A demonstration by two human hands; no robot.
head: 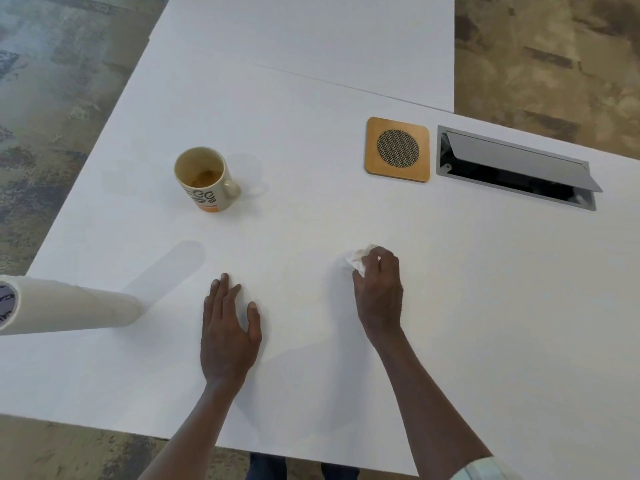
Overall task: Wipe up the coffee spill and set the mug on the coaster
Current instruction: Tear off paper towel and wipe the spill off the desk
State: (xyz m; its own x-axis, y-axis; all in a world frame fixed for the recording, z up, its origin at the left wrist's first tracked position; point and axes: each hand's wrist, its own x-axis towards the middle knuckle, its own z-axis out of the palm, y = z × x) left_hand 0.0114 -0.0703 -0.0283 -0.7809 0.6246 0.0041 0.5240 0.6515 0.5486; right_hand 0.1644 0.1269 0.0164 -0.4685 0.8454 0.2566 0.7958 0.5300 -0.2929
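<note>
Your mug [205,180] sits upright on the white table [311,116], a bit of coffee at the bottom, handle facing the coaster [397,149]. It's well apart from that coaster, off to its left and a touch nearer you. Your right hand [378,289] is closed around a crumpled tissue [356,260], pressed to the table, nearer you than the coaster. Your left hand [229,327] lies flat, fingers spread, holding nothing, down-left of the coaster. A metal cable hatch [516,166] sits just beside the coaster's right edge.
</note>
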